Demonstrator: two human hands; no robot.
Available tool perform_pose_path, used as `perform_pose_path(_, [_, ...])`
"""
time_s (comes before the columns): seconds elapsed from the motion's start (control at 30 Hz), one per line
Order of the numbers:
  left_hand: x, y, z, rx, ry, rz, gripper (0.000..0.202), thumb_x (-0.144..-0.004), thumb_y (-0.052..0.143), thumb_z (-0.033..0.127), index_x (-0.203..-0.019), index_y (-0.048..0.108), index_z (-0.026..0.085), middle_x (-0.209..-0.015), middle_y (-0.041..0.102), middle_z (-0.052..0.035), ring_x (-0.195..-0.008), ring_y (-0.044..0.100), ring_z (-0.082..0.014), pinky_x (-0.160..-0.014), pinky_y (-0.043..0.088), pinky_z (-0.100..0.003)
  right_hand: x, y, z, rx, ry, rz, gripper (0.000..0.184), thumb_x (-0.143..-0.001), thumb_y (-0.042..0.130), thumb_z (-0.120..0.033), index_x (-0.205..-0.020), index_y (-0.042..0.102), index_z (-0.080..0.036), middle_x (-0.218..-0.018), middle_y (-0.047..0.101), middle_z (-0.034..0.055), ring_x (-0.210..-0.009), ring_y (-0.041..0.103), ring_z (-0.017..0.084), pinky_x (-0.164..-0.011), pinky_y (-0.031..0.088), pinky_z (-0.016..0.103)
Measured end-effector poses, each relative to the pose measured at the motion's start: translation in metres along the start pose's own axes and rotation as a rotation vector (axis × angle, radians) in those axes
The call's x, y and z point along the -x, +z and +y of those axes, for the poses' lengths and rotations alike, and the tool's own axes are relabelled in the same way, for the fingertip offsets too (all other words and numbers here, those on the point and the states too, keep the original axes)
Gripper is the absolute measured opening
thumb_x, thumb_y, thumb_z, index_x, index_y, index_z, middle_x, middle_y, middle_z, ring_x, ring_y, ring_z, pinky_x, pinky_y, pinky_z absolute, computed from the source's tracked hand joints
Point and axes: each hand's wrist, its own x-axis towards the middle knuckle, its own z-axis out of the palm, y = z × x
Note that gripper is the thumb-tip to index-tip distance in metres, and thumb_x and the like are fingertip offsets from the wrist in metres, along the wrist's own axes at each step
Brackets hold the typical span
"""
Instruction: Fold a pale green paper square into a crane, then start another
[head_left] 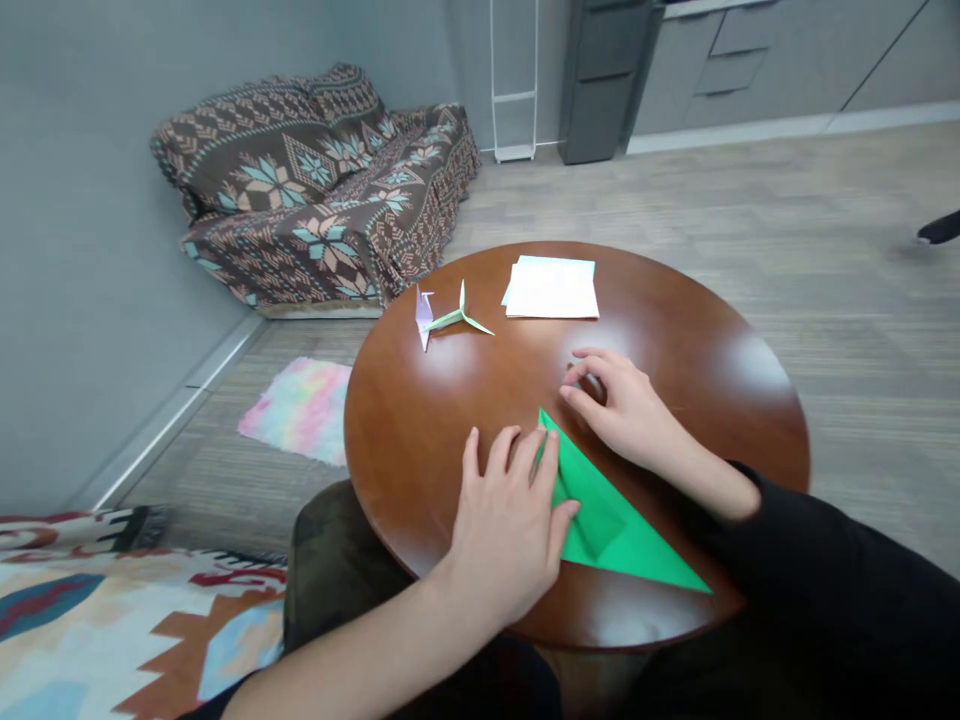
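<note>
A green paper (pixel 615 525) folded into a triangle lies on the round brown table (pixel 420 420) near its front edge. My left hand (pixel 510 520) lies flat on the paper's left part, fingers stretched out and pressing it down. My right hand (pixel 626 410) rests on the table just above the triangle's top corner, fingers curled and fingertips touching the wood beside the paper's edge.
At the table's far side lie a stack of white and pale sheets (pixel 553 289), a pale green folded figure (pixel 461 316) and a small lilac folded figure (pixel 424 315). A patterned sofa (pixel 322 190) stands behind, a pastel rug (pixel 300 408) on the floor left.
</note>
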Motion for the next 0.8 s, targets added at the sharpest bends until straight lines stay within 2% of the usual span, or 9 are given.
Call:
perform_pose_path(0.07, [-0.001,-0.002,0.002,-0.027,-0.022,0.019,0.056,-0.103,0.039,0.042,-0.151,0.046,0.016,-0.148,0.054,-0.0149,-0.13,0.048,-0.0342,-0.114,0.031,-0.062,0.014,-0.013,-0.007,-0.005,-0.045,-0.029,0.017,-0.094,0.055,-0.035,-0.086,0.066,-0.023,-0.118,0.071,0.011,-0.119,0.063,0.03,-0.101,0.044,0.051])
perform_pose_path(0.17, [-0.004,-0.003,0.003,-0.071,-0.042,0.037,0.053,-0.102,0.04,0.037,-0.147,0.051,0.012,-0.134,0.061,-0.0173,-0.118,0.052,-0.0334,-0.101,0.041,-0.057,0.039,-0.029,-0.016,0.068,-0.048,-0.124,0.026,-0.093,0.06,-0.045,-0.08,0.069,-0.024,-0.118,0.072,0.0102,-0.113,0.065,0.033,-0.098,0.044,0.053])
perform_pose_path(0.23, [-0.006,-0.003,0.003,-0.094,-0.052,0.049,0.052,-0.102,0.041,0.036,-0.145,0.054,0.011,-0.129,0.062,-0.0178,-0.115,0.053,-0.0333,-0.096,0.043,-0.055,0.05,-0.035,-0.019,0.044,-0.042,-0.211,0.032,-0.096,0.056,-0.048,-0.081,0.071,-0.026,-0.119,0.073,0.0093,-0.113,0.065,0.032,-0.097,0.045,0.053])
perform_pose_path(0.3, [-0.009,-0.003,0.003,-0.109,-0.056,0.059,0.052,-0.101,0.042,0.037,-0.142,0.056,0.009,-0.125,0.063,-0.0181,-0.113,0.053,-0.0334,-0.094,0.042,-0.055,0.055,-0.038,-0.019,0.041,-0.034,-0.237,0.033,-0.095,0.056,-0.05,-0.079,0.072,-0.026,-0.119,0.073,0.009,-0.111,0.066,0.033,-0.095,0.047,0.053])
perform_pose_path(0.43, [-0.017,-0.004,-0.004,-0.126,-0.072,0.072,0.053,-0.1,0.045,0.041,-0.139,0.058,0.008,-0.117,0.064,-0.018,-0.109,0.054,-0.0342,-0.092,0.042,-0.055,0.049,-0.035,-0.013,0.073,-0.053,-0.204,0.029,-0.094,0.057,-0.041,-0.072,0.068,-0.025,-0.116,0.073,0.0089,-0.105,0.067,0.032,-0.086,0.049,0.049])
perform_pose_path(0.6, [-0.022,-0.008,-0.024,-0.135,-0.048,0.156,0.046,-0.099,0.049,0.04,-0.129,0.063,0.008,-0.137,0.057,-0.0205,-0.128,0.047,-0.0371,-0.099,0.039,-0.056,0.039,-0.023,-0.001,0.231,-0.098,-0.083,0.02,-0.092,0.06,-0.033,-0.076,0.066,-0.023,-0.118,0.073,0.0092,-0.109,0.064,0.033,-0.09,0.043,0.053])
perform_pose_path(0.7, [-0.023,-0.008,-0.039,-0.07,-0.017,0.138,0.029,-0.1,0.048,0.032,-0.112,0.067,0.013,-0.119,0.066,-0.0152,-0.111,0.057,-0.0304,-0.09,0.044,-0.048,0.034,-0.018,0.006,0.264,-0.146,-0.024,0.017,-0.093,0.061,-0.032,-0.08,0.066,-0.022,-0.121,0.072,0.0107,-0.115,0.061,0.035,-0.094,0.04,0.055])
perform_pose_path(0.8, [-0.029,-0.006,-0.052,0.016,0.012,0.101,0.019,-0.099,0.049,0.026,-0.094,0.065,0.017,-0.099,0.067,-0.0095,-0.094,0.059,-0.0254,-0.081,0.046,-0.041,0.023,-0.016,0.011,0.159,-0.134,-0.037,0.015,-0.091,0.064,-0.034,-0.081,0.066,-0.022,-0.116,0.073,0.0109,-0.113,0.062,0.034,-0.092,0.043,0.051])
